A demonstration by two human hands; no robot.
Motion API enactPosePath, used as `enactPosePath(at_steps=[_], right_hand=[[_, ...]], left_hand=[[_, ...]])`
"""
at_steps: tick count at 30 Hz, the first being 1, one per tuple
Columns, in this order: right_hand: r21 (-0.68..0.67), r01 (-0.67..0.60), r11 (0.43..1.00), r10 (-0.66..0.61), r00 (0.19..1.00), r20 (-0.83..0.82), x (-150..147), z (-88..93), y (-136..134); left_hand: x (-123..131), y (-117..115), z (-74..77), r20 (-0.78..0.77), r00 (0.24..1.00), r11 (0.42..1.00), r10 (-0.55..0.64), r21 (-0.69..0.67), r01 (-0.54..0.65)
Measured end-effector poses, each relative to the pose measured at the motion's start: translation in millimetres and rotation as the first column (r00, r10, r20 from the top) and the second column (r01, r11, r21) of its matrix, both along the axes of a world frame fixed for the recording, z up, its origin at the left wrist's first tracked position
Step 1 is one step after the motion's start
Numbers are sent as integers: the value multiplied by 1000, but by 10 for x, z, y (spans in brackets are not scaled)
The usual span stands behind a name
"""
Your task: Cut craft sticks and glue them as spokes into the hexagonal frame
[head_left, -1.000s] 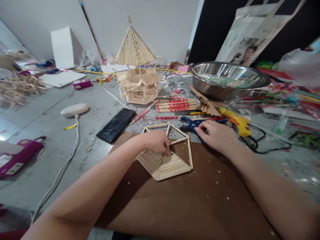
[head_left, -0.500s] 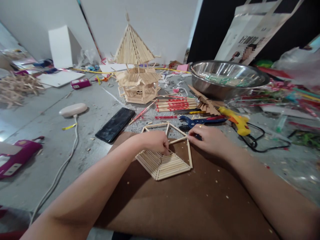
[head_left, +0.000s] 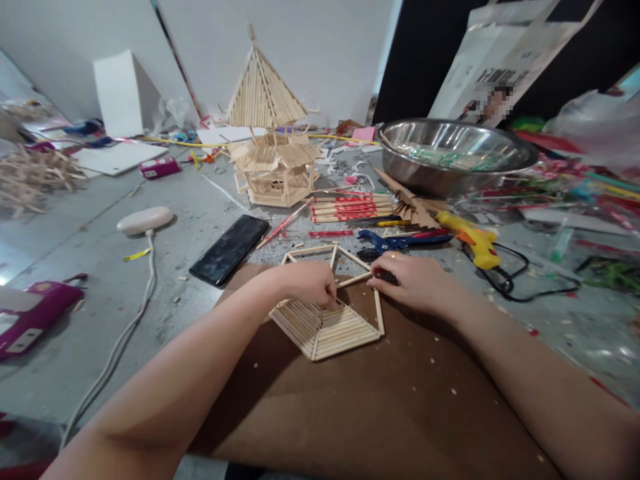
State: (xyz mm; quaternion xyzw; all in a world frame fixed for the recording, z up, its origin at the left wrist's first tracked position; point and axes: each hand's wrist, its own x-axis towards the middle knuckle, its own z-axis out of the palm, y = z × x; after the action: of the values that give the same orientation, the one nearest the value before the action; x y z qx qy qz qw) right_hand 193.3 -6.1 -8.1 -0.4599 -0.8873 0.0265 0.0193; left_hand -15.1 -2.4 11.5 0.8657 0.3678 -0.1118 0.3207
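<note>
A six-sided frame of thin wooden sticks [head_left: 349, 331] lies on brown board in front of me. Its near sections are filled with rows of sticks, while the far ones show only spokes and rim. My left hand [head_left: 315, 283] is closed at the middle of the frame, fingertips pointing down; they hide what is pinched there. At the frame's right corner, my right hand [head_left: 407, 280] has thumb and finger closed around the stick joint. Beyond stands a pavilion model made of sticks [head_left: 267, 100], with a pointed roof.
A phone [head_left: 230, 250] lies left of the frame. Blue pliers [head_left: 400, 239], a yellow glue gun [head_left: 473, 240] and red-wrapped sticks [head_left: 353, 208] lie beyond it. A metal basin [head_left: 455, 160] stands at the back right. The brown board [head_left: 360, 407] carries small scraps.
My right hand has shifted slightly left, its thumb and finger now further onto the frame's right corner. My left hand stays at the middle of the frame.
</note>
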Motion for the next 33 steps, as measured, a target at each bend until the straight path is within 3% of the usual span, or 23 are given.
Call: enactPosePath(at_steps=[33], right_hand=[[14,18,1000,-18,999,28,-11,6,-14]], left_hand=[[6,4,-27,-18,1000,1000,15,24,-15]])
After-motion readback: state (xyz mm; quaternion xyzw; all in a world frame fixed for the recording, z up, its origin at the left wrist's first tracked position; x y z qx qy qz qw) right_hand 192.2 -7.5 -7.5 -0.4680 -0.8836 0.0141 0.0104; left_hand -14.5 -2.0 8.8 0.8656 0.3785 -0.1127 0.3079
